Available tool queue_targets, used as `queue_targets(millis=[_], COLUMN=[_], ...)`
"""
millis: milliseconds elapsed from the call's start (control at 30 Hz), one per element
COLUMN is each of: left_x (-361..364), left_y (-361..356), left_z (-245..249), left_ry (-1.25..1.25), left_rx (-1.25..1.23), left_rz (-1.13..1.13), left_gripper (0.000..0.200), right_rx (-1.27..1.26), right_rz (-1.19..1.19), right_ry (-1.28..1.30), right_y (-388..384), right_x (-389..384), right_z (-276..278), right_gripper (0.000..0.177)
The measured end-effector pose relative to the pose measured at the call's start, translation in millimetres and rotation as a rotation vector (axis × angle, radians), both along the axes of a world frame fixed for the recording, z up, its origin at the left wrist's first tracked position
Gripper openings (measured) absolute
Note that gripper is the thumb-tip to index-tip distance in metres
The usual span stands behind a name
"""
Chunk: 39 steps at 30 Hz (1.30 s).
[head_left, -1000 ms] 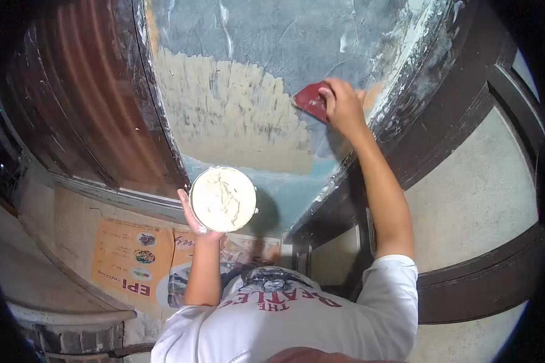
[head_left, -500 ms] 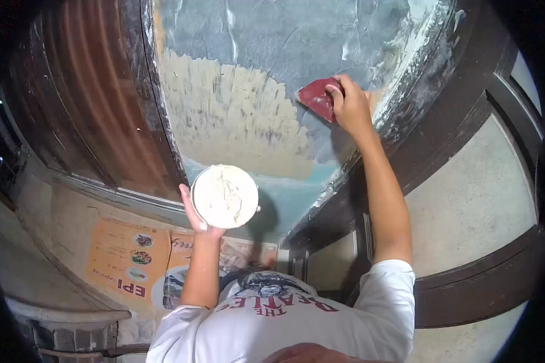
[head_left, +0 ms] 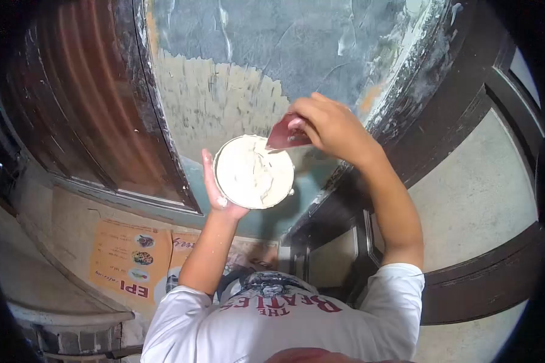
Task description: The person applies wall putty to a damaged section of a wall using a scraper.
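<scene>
My left hand [head_left: 219, 189] grips a round tub of cream-white putty [head_left: 248, 172] from its left and underside. The putty surface is uneven, and smears of it stick to my thumb and palm. A dark red putty scraper [head_left: 286, 134] is pinched in the fingers of my right hand [head_left: 336, 130]. Its lower left corner is over the tub's upper right rim, at or very near the putty. Behind both hands stands a wall panel [head_left: 272, 36], blue-grey at the top, with a beige coated patch [head_left: 206, 97] at left and pale green lower down.
Dark wooden panelling [head_left: 85, 109] borders the wall on the left. A paint-flecked dark frame [head_left: 399, 103] and a panelled door [head_left: 478, 175] stand at right. An orange printed banner [head_left: 124, 260] lies on the floor at lower left.
My right hand has come down and left from the wall with the scraper, to the tub. My left hand has raised the tub and moved it right, towards the scraper.
</scene>
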<state>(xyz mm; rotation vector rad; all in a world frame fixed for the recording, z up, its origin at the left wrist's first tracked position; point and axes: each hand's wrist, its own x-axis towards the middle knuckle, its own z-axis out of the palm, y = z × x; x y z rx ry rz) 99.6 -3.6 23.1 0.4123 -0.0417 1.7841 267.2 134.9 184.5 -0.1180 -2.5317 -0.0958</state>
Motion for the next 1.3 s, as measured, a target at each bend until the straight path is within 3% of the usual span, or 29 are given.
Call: queue_targets(millis=[133, 200, 267, 533, 900, 1300], left_x=[-2.2, -4.8, -9.1, -7.2, -14.3, -33.8], left_y=[1.6, 0.5, 1.5, -1.4, -3.7, -4.2], left_z=[11.0, 18.0, 19.5, 33.4, 29.6, 33.7], left_ry=[0.020, 0.006, 0.020, 0.027, 0.030, 0.078], left_rx=[-0.007, 0.079, 0.053, 0.031, 0.045, 0.013], left_rz=[0.002, -0.033, 0.002, 0.043, 0.027, -0.002], left_gripper=[0.092, 0.091, 0.091, 0.091, 0.090, 0.090], right_rx=[0.021, 0.002, 0.004, -0.048, 0.059, -0.052], right_rz=[-0.032, 0.004, 0.055, 0.072, 0.032, -0.035], right_ry=[-0.141, -0.131, -0.113, -0.065, 0.057, 0.031], right_y=[-24.3, -26.8, -25.2, -21.9, -20.6, -23.5], right_x=[3.9, 3.7, 2.5, -10.5, -21.7, -38.6], right_z=[14.6, 19.5, 21.2, 21.7, 19.8, 20.2], right_gripper=[0.008, 0.010, 0.018, 0.024, 0.024, 0.021])
